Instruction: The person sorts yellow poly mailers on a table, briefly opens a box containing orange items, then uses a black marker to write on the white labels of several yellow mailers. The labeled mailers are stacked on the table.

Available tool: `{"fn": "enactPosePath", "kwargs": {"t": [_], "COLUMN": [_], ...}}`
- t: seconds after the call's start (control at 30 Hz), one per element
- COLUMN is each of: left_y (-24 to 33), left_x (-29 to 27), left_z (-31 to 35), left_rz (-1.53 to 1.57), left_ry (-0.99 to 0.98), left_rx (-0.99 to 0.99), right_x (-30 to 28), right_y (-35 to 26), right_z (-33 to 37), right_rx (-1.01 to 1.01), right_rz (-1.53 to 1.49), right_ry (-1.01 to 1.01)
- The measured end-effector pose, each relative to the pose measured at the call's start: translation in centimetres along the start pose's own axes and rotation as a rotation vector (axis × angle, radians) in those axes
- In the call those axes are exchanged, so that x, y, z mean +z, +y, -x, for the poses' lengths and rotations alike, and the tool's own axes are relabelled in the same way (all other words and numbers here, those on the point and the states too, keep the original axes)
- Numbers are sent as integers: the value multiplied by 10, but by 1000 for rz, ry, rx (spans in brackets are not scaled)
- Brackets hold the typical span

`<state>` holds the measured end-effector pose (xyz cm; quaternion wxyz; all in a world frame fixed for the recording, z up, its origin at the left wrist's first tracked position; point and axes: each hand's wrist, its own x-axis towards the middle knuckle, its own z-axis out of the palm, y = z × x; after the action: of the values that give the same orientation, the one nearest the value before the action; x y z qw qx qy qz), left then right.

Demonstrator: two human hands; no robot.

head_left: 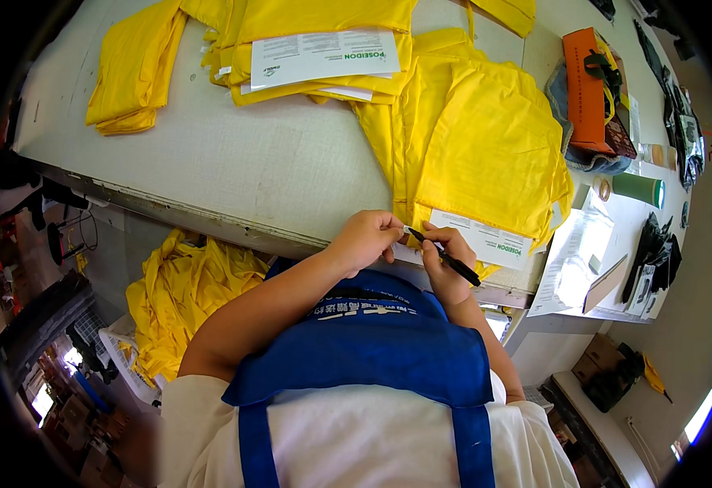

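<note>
At the table's front edge, my left hand [368,240] is closed in a pinch on a small white label [405,231] beside the yellow garments. My right hand [449,272] grips a black marker pen [461,267], its tip pointing at the label. Just beyond both hands lies a pile of folded yellow garments [490,146], with a white printed card [486,241] showing at its near edge. Farther back sits a stack of folded yellow garments [319,20] with another printed card [323,58] on it. A separate folded yellow garment [135,69] rests at the far left.
On the table's right are an orange box [585,89], a green cylinder [639,189], paper sheets [571,252] and black plastic bags [657,244]. Below the front edge at left, a white basket [122,362] holds crumpled yellow fabric [181,285].
</note>
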<state>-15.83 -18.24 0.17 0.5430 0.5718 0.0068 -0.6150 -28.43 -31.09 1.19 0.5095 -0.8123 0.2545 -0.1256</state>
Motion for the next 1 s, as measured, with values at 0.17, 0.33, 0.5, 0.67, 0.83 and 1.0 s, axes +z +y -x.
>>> {"fn": "enactPosePath", "kwargs": {"t": [0.17,0.33,0.5,0.67,0.83,1.0], "left_y": [1,12,59,123,230,212], "left_x": [-1,-1,5,7,-50,-164], "left_z": [0,-10,-43,-71,-7,-2], "left_rz": [-11,119,-243,-718,-238,-709], "left_ry": [1,-125,-120,25,259,1000], "left_rx": [-13,-72,17,667,594,736], "right_x": [-10,-24,-36,-56,-68,-69], "right_y": [-3,1,-3,-20,1,20], "right_z": [-1,-7,-16,-25,-43,-53], "right_rx": [11,19,-127,-444,-546,-152], "right_rz": [-26,-63,27,226,226,903], "right_ry": [34,110,198,316,398,-65]}}
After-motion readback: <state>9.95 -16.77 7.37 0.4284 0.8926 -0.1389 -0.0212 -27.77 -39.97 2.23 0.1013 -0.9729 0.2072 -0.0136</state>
